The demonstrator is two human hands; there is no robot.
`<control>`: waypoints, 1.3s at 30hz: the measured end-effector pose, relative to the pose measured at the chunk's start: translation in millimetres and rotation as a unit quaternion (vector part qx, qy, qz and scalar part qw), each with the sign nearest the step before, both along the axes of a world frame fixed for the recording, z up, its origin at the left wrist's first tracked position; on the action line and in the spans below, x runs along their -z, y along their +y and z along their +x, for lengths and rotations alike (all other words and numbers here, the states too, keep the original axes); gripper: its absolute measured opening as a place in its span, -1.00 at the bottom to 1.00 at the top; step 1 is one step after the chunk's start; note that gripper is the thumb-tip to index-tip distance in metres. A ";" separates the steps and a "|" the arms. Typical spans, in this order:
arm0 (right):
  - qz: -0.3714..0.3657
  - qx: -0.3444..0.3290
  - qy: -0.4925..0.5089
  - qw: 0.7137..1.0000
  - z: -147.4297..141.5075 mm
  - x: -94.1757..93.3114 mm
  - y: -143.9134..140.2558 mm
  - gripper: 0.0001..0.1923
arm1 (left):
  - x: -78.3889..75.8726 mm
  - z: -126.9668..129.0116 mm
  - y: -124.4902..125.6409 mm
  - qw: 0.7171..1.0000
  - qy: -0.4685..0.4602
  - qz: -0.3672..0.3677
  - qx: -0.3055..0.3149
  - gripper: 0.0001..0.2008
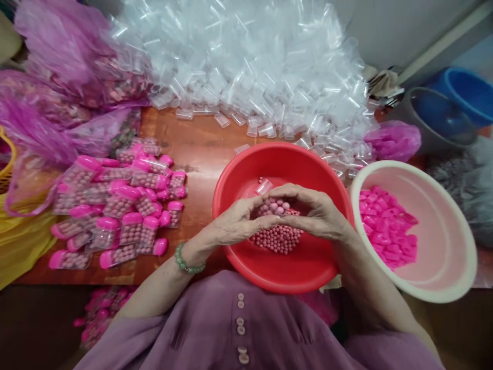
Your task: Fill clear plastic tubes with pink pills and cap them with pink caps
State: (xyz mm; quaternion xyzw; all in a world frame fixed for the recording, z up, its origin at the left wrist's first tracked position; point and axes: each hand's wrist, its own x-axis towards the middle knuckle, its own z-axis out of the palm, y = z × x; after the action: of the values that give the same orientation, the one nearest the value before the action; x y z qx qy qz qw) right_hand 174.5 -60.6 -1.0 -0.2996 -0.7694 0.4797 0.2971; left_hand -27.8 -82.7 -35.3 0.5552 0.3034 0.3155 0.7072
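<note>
Beads [278, 239], small, round and matte pink, lie heaped in the red bowl [246, 180], a smooth, glossy plastic basin right in front of me. Both my hands are cupped over that heap inside the bowl. My left hand [234, 223] curls loosely around some beads, thumb and fingertips meeting those of my right hand [318, 213], which is curled the same way, so the two form a ring with beads showing in the middle. A small clear tube [264, 186] sits at my fingertips, just behind the heap; I cannot tell which hand grips it. A green beaded bracelet [185, 262] circles my left wrist.

Right of the bowl, touching its rim, stands a cream bowl [442, 293] holding glossy pink caps [385, 226]. Left of the bowl, on the brown wooden table [192, 144], lies a pile of filled tubes [123, 205] closed with pink caps. Behind the bowl rises a big mound of empty clear tubes [250, 67], crinkly and shiny. Pink plastic bags [57, 61] lie far left behind the filled tubes.
</note>
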 end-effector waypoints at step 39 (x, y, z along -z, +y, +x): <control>0.072 0.076 0.000 0.995 -3.5 1.2 7.3 -0.58 | -8.1 -0.7 12.5 0.993 -0.057 -0.004 -0.099 -0.77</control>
State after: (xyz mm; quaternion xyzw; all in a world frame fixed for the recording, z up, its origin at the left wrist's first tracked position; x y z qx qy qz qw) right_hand 171.0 -53.3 -2.1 -0.3346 -0.7769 0.3992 0.3538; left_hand -28.5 -70.3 -27.2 0.5005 0.3174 0.4136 0.6911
